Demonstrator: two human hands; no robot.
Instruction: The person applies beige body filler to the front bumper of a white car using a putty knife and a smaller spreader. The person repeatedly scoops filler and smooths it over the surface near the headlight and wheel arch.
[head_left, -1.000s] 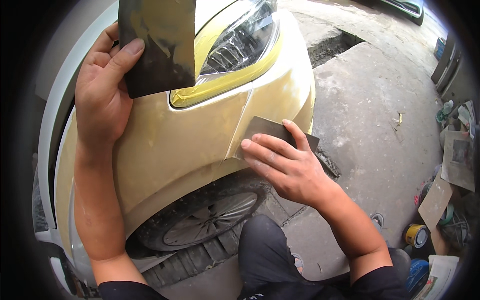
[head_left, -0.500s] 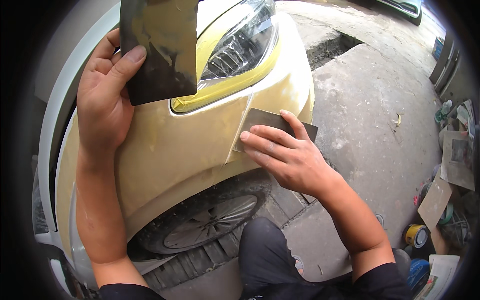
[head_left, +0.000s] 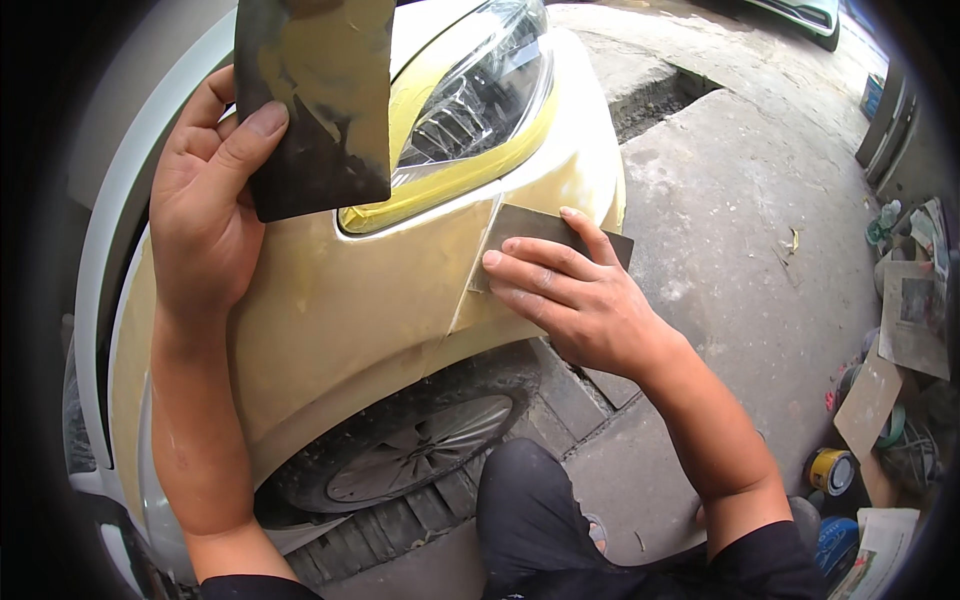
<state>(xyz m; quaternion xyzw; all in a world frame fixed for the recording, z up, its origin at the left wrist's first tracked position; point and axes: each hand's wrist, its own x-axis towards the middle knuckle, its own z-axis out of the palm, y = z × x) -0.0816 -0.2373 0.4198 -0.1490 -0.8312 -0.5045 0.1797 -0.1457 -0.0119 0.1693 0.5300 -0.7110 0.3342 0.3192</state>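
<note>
My left hand (head_left: 205,185) grips a dark flat putty board (head_left: 318,160) smeared with tan putty, thumb on its face and fingers behind. It is held up in front of the fender, left of the headlight (head_left: 475,95). In my right hand (head_left: 585,300) is a dark rectangular putty spreader (head_left: 515,224), fingers spread over its back. Its left edge lies against the tan-coated car body (head_left: 340,310), along a pale seam (head_left: 473,270) below the headlight. Yellow masking tape (head_left: 440,190) borders the headlight. My right palm and thumb are mostly hidden.
Below the fender is the front wheel (head_left: 425,450). A broken-edged pit (head_left: 665,100) opens in the concrete floor (head_left: 720,230) beyond the bumper. At right lie cardboard (head_left: 868,400), a yellow-and-black can (head_left: 831,471) and papers (head_left: 885,550). Another car (head_left: 800,12) stands far off.
My right hand has slid the spreader slightly up along the seam toward the headlight. The putty board in my left hand sits slightly lower in view.
</note>
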